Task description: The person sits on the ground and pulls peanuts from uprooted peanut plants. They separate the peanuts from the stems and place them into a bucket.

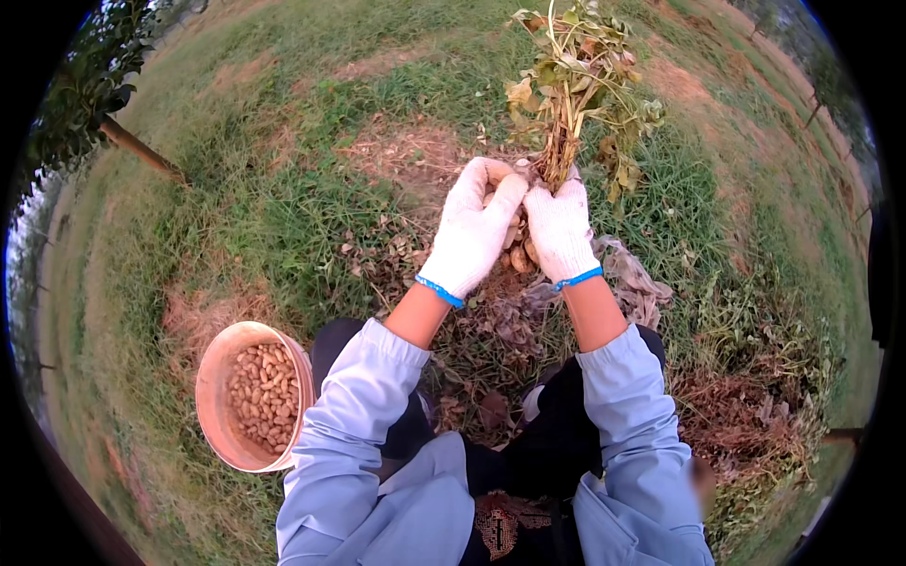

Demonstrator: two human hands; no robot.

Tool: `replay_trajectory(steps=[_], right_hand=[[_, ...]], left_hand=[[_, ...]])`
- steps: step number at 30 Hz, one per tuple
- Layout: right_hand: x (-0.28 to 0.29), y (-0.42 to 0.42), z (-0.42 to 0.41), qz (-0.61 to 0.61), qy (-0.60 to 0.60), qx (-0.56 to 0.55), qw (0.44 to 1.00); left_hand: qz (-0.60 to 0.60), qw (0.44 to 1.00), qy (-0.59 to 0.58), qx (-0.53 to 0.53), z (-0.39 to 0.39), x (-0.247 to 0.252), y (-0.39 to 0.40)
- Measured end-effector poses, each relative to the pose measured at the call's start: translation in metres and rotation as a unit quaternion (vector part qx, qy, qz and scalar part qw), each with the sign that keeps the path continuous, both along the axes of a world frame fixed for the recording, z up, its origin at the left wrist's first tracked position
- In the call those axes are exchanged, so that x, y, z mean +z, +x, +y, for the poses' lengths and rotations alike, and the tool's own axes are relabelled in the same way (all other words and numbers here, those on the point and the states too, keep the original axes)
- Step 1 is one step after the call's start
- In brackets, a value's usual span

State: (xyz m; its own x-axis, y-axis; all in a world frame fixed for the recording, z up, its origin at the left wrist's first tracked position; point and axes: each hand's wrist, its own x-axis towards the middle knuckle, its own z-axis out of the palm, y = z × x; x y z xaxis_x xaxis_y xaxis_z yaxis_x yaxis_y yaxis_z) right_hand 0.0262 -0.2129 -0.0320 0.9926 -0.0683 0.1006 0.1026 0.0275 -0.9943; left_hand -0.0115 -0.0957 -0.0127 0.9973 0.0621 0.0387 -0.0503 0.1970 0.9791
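My right hand (pixel 563 230), in a white knitted glove with a blue cuff edge, grips an uprooted peanut plant (pixel 563 134) by the base of its stems. The leafy tops point away from me, and some leaves are yellowed. Close against it, my left hand (pixel 473 226), gloved alike, curls its thumb and forefinger together at the root end. Peanut pods (pixel 522 258) show between and below the two hands, and a few more show inside the curl of the left fingers. The fingertips are partly hidden by the gloves and roots.
A bucket (pixel 212 396) partly filled with peanuts (pixel 263 396) stands on the grass by my left knee. Crumpled plastic film (pixel 630 276) lies beyond my right wrist. Dried plants (pixel 736 417) are heaped at the right. A tree trunk (pixel 141 148) rises at the far left.
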Motion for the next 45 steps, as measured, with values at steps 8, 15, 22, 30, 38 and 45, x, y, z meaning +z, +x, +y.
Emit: replay_trajectory(steps=[8,15,22,30,38,45], right_hand=[[0.004,-0.006,-0.006,0.048,0.030,0.027,0.998],[-0.011,0.008,-0.021,-0.042,-0.228,-0.075,0.970],[-0.006,0.008,-0.025,-0.037,-0.356,-0.007,0.934],[0.001,0.003,-0.025,-0.027,-0.223,0.024,0.974],[0.020,-0.010,-0.010,-0.002,-0.463,-0.037,0.886],[-0.003,0.006,-0.021,-0.026,-0.282,-0.011,0.959]], left_hand=[[0.076,0.977,-0.185,-0.071,0.003,-0.010,-0.002],[0.090,0.983,0.068,-0.143,0.001,-0.006,-0.008],[0.011,0.964,0.246,-0.096,0.008,-0.025,-0.004],[0.140,0.962,-0.102,-0.213,0.009,-0.005,-0.012],[0.289,0.926,-0.216,-0.112,0.000,-0.033,-0.006],[0.127,0.988,-0.047,-0.068,-0.016,-0.027,-0.008]])
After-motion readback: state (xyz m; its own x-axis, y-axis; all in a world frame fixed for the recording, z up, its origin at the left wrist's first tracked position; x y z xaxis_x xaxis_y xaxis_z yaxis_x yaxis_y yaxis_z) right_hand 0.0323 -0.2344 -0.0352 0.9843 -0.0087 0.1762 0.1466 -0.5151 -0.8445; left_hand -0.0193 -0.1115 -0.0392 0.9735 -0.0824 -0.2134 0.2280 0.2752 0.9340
